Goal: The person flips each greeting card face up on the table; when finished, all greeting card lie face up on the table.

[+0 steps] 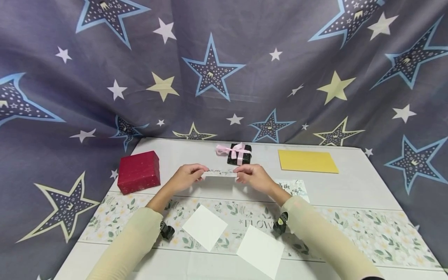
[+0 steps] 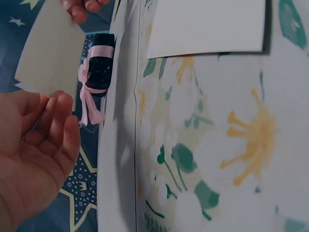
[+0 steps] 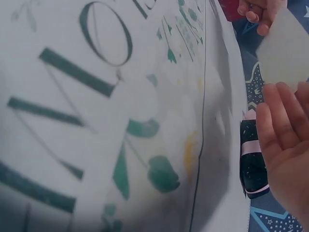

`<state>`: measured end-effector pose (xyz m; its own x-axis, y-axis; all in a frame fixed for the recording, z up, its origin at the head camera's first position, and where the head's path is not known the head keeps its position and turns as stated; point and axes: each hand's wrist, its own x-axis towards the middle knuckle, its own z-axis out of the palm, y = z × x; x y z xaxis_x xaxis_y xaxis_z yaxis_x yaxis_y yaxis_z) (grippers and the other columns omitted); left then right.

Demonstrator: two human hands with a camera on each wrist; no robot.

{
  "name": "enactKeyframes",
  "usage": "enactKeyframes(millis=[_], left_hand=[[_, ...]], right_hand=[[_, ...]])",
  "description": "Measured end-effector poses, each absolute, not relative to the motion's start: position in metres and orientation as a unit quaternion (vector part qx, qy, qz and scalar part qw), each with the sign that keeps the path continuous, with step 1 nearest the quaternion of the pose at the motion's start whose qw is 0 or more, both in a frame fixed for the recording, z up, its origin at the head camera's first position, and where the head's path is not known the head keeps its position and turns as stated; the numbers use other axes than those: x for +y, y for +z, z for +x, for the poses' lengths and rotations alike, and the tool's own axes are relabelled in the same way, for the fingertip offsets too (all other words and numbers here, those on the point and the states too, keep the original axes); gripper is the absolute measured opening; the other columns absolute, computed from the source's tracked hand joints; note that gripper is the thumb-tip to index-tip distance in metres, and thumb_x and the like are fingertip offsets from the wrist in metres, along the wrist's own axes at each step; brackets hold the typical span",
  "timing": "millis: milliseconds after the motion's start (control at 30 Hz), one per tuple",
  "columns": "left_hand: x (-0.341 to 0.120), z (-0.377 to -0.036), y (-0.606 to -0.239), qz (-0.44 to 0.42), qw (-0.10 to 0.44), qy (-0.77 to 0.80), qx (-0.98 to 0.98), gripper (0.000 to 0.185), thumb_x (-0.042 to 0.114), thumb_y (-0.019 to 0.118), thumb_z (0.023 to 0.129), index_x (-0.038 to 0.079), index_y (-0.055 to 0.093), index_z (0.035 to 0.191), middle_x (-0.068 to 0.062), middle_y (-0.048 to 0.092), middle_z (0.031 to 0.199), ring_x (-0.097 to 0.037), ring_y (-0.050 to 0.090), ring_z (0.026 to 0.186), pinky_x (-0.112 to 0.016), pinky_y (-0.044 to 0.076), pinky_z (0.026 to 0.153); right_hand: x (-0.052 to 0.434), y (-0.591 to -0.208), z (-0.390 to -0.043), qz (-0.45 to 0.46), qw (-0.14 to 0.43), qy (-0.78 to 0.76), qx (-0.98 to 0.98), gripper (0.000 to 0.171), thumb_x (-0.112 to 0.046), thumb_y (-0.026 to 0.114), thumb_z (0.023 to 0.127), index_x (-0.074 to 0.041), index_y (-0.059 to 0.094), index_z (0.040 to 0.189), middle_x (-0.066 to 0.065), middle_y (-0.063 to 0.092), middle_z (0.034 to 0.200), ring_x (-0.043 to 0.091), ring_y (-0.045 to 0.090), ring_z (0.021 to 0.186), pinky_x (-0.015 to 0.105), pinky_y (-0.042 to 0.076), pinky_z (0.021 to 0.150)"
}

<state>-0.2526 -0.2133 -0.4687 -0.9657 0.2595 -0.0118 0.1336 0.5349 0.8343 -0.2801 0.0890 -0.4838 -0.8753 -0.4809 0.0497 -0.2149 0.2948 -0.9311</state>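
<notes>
Both hands hold up one small pale card [image 1: 219, 173] above the white table [image 1: 350, 182], one at each end. My left hand [image 1: 200, 171] pinches its left end and my right hand [image 1: 240, 172] pinches its right end. In the left wrist view the left hand [image 2: 48, 125] lies below the card [image 2: 48, 53], with the other hand's fingertips [image 2: 79, 8] at the top. The right wrist view shows the right hand [image 3: 285, 140] under the card [image 3: 285, 50]. A black gift box with a pink ribbon [image 1: 239, 153] [image 2: 99, 72] [image 3: 251, 159] stands just behind the card.
A red box [image 1: 139, 172] stands at the left and a yellow sheet [image 1: 307, 161] lies at the back right. Two white cards [image 1: 204, 226] [image 1: 260, 251] lie on the floral runner [image 1: 367, 233] near me. A printed card [image 1: 295, 187] lies by my right wrist. A star-patterned cloth [image 1: 224, 70] hangs behind.
</notes>
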Motion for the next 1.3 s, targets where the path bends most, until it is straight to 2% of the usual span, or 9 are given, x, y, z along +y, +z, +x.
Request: enactKeyframes(millis=[133, 233, 400, 533, 767, 967, 1133, 1300], left_hand=[[-0.212, -0.252, -0.470, 0.135, 0.063, 0.453, 0.879, 0.026, 0.024, 0.058, 0.105, 0.012, 0.073, 0.121, -0.015, 0.075, 0.100, -0.022, 0.069, 0.091, -0.033, 0.055, 0.079], [-0.209, -0.252, -0.471, 0.143, 0.057, 0.446, 0.882, 0.025, 0.022, 0.062, 0.102, 0.012, 0.073, 0.122, -0.009, 0.075, 0.101, -0.017, 0.067, 0.090, -0.032, 0.053, 0.081], [-0.203, -0.252, -0.472, 0.162, 0.062, 0.430, 0.886, 0.031, 0.016, 0.068, 0.096, 0.013, 0.071, 0.127, -0.005, 0.073, 0.104, -0.015, 0.064, 0.093, -0.031, 0.052, 0.083], [-0.198, -0.252, -0.473, 0.180, 0.069, 0.419, 0.887, 0.037, 0.012, 0.068, 0.095, 0.010, 0.068, 0.132, -0.004, 0.072, 0.102, -0.016, 0.063, 0.093, -0.027, 0.053, 0.078], [-0.184, -0.251, -0.474, 0.189, 0.090, 0.387, 0.898, 0.043, 0.013, 0.070, 0.095, 0.013, 0.065, 0.137, 0.000, 0.072, 0.101, -0.012, 0.062, 0.089, -0.025, 0.051, 0.078], [-0.168, -0.252, -0.478, 0.220, 0.096, 0.351, 0.905, 0.046, 0.013, 0.072, 0.094, 0.011, 0.063, 0.139, 0.003, 0.070, 0.097, -0.007, 0.059, 0.081, -0.022, 0.050, 0.071], [-0.154, -0.253, -0.480, 0.239, 0.100, 0.337, 0.905, 0.048, 0.013, 0.073, 0.094, 0.009, 0.062, 0.140, 0.004, 0.069, 0.092, -0.006, 0.057, 0.074, -0.020, 0.049, 0.067], [-0.139, -0.254, -0.481, 0.245, 0.100, 0.333, 0.905, 0.050, 0.014, 0.073, 0.093, 0.011, 0.061, 0.141, 0.006, 0.069, 0.092, -0.005, 0.058, 0.076, -0.021, 0.050, 0.070]], right_hand=[[0.093, -0.485, -0.280, -0.217, 0.124, -0.546, 0.800, 0.026, -0.018, 0.064, 0.101, 0.000, 0.072, 0.117, 0.019, 0.076, 0.099, 0.036, 0.074, 0.086, 0.039, 0.062, 0.078], [0.095, -0.488, -0.279, -0.221, 0.122, -0.531, 0.809, 0.025, -0.015, 0.068, 0.097, -0.002, 0.072, 0.117, 0.013, 0.076, 0.095, 0.025, 0.073, 0.078, 0.031, 0.060, 0.073], [0.099, -0.491, -0.277, -0.246, 0.118, -0.500, 0.822, 0.045, -0.008, 0.074, 0.090, -0.007, 0.064, 0.134, 0.004, 0.074, 0.093, 0.011, 0.064, 0.074, 0.022, 0.055, 0.066], [0.102, -0.493, -0.277, -0.268, 0.104, -0.467, 0.836, 0.057, -0.006, 0.075, 0.088, -0.007, 0.058, 0.142, 0.002, 0.072, 0.091, 0.010, 0.061, 0.073, 0.021, 0.053, 0.066], [0.113, -0.488, -0.272, -0.279, 0.101, -0.411, 0.862, 0.058, -0.007, 0.075, 0.088, -0.007, 0.058, 0.143, -0.001, 0.070, 0.085, 0.009, 0.060, 0.071, 0.023, 0.052, 0.065], [0.126, -0.483, -0.268, -0.278, 0.102, -0.372, 0.880, 0.058, -0.008, 0.075, 0.088, -0.006, 0.058, 0.143, -0.003, 0.068, 0.082, 0.007, 0.055, 0.067, 0.021, 0.048, 0.061], [0.138, -0.478, -0.264, -0.271, 0.104, -0.353, 0.890, 0.057, -0.008, 0.075, 0.088, -0.007, 0.058, 0.143, -0.004, 0.068, 0.081, 0.007, 0.056, 0.068, 0.022, 0.048, 0.062], [0.152, -0.479, -0.262, -0.264, 0.104, -0.336, 0.898, 0.057, -0.008, 0.075, 0.088, -0.008, 0.058, 0.143, -0.004, 0.067, 0.081, 0.007, 0.057, 0.068, 0.022, 0.049, 0.064]])
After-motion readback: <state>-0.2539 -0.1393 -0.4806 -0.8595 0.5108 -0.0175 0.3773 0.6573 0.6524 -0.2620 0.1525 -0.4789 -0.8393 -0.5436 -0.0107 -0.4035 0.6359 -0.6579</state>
